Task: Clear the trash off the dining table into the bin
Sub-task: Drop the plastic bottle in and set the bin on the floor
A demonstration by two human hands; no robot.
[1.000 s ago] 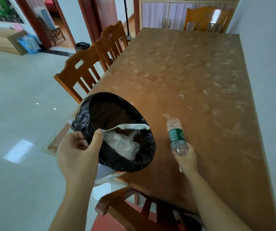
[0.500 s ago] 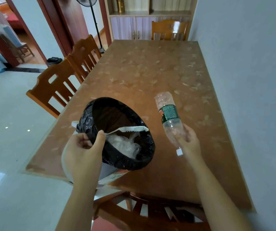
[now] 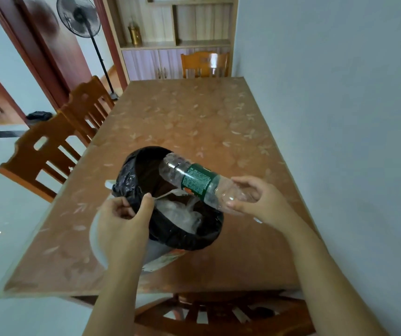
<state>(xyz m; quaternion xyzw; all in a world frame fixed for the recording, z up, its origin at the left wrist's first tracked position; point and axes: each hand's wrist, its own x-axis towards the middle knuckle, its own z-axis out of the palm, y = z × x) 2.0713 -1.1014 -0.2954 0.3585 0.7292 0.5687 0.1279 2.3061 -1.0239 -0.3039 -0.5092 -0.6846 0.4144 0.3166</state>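
My left hand (image 3: pixel 124 221) grips the near rim of a white bin (image 3: pixel 194 238) lined with a black bag, held tilted over the brown dining table (image 3: pixel 194 117). Crumpled clear plastic and a white wrapper lie inside the bin. My right hand (image 3: pixel 255 200) holds an empty clear plastic bottle (image 3: pixel 194 180) with a green label by its neck end. The bottle lies nearly level, its base reaching over the bin's opening.
Two wooden chairs (image 3: pixel 56 146) stand along the table's left side, another chair (image 3: pixel 204 64) at the far end and one (image 3: pixel 218 314) just below me. A pale wall (image 3: pixel 340 93) runs along the table's right edge. A standing fan (image 3: pixel 83 20) is at the back left.
My right hand lifted the bottle off the table and swung it left until its base hangs over the bin. The bin stayed in my left hand.
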